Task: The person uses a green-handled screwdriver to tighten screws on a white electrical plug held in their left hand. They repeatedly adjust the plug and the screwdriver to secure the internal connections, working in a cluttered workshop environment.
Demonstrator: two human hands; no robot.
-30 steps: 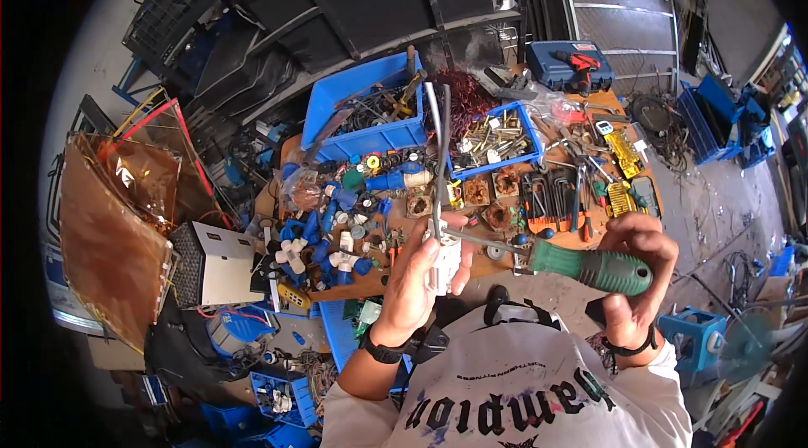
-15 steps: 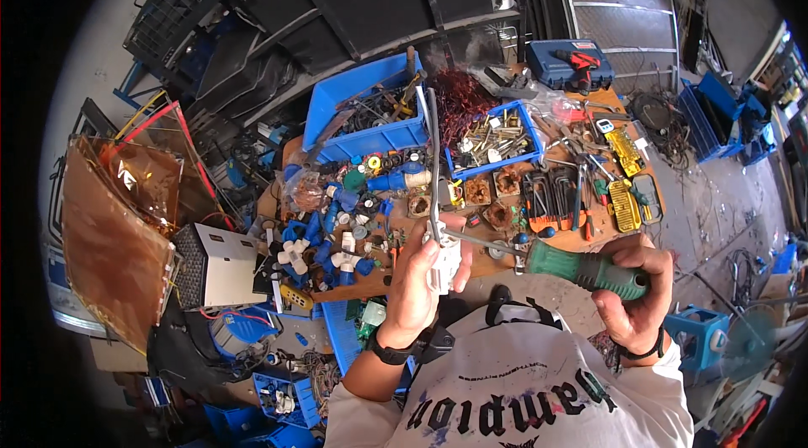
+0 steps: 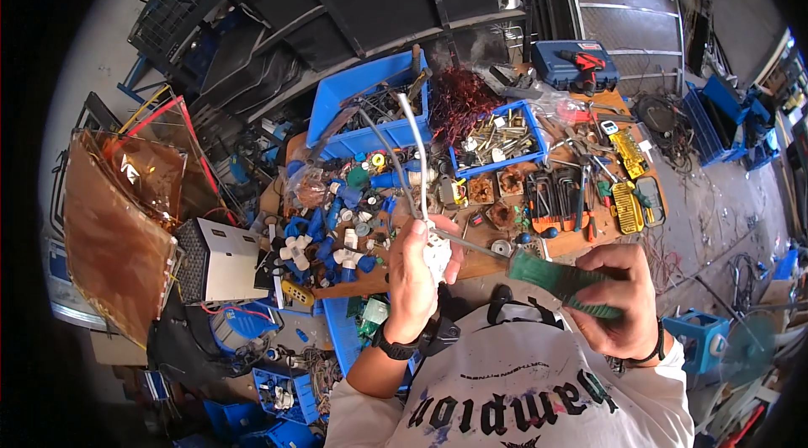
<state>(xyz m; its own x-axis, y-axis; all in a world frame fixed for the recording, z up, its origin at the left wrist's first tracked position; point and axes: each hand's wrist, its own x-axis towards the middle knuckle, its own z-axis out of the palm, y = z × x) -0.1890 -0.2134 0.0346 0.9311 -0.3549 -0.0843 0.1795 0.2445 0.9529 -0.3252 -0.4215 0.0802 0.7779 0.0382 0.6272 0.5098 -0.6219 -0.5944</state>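
My left hand (image 3: 410, 284) holds a small white plastic electrical fitting (image 3: 437, 258) upright between thumb and fingers. From its top rise a white cable (image 3: 417, 141) and a grey cable (image 3: 392, 160), bending up toward the blue bin. In my right hand (image 3: 623, 301) is a screwdriver (image 3: 545, 271) with a thick green handle, the fingers wrapped round the handle's rear. The steel shaft points left, and its tip meets the fitting near my left fingers. Exactly where the tip sits is hidden.
On the wooden bench (image 3: 370, 281) ahead lie blue and white plugs (image 3: 348, 248), a blue bin of metal parts (image 3: 358, 141), a blue tray of brass pieces (image 3: 497, 138), hex keys (image 3: 555, 195) and a yellow bit case (image 3: 624, 205). A red drill (image 3: 584, 62) rests on a blue case at the back.
The cables have swung left and spread apart. My right hand has shifted its grip on the screwdriver handle, which has turned and tilted slightly. The fitting has tilted a little in my left hand.
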